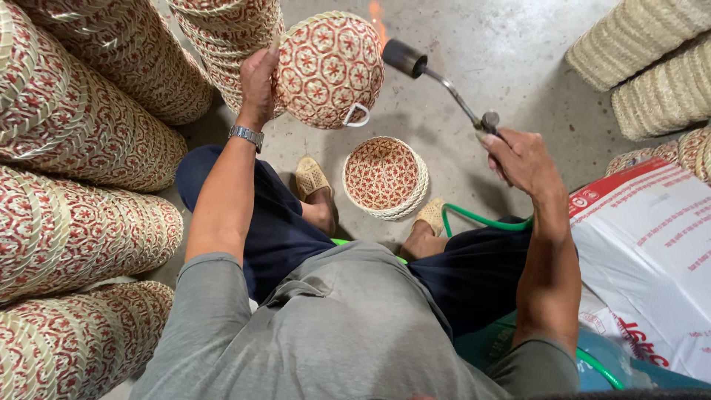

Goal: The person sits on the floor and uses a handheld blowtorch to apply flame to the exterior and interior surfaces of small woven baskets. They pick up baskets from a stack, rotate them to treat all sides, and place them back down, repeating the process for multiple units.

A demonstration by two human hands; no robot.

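Observation:
My left hand (258, 83) holds up a round woven basket (327, 68) with a red and cream star pattern, bottom side facing me, a small white loop at its lower edge. My right hand (520, 157) grips the handle of a gas torch (438, 75) whose dark nozzle points toward the basket's upper right edge. A small orange flame (377, 21) shows just beyond the nozzle. On the concrete floor between my feet sits a second, open basket (385, 178) of the same pattern.
Stacks of the same red-patterned baskets (81, 170) lie along the left and at the top. Plain straw-coloured basket stacks (655, 63) sit at the upper right. A green hose (481, 220) runs by my right leg. A white printed sack (652, 252) lies at the right.

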